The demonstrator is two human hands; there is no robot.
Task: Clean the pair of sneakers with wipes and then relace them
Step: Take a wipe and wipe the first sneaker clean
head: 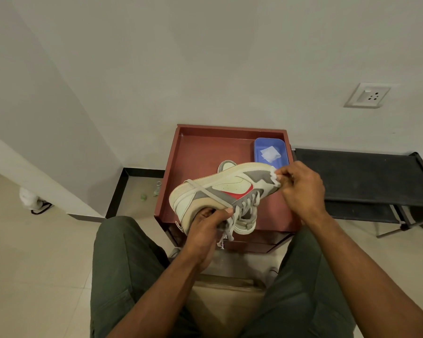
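My left hand grips a cream, grey and red sneaker at its collar, holding it on its side above the red-brown table, sole turned away from me and toe to the right. Its grey laces hang loose below my fingers. My right hand pinches a small white wipe against the sneaker's toe. The second sneaker lies on the table under the first, mostly hidden; its heel shows behind. A blue tray at the table's back right holds more white wipes.
The table stands against a white wall, between my knees in green trousers. A black folding rack is to its right. Small greenish bits lie on the floor at the table's left. A wall socket is at upper right.
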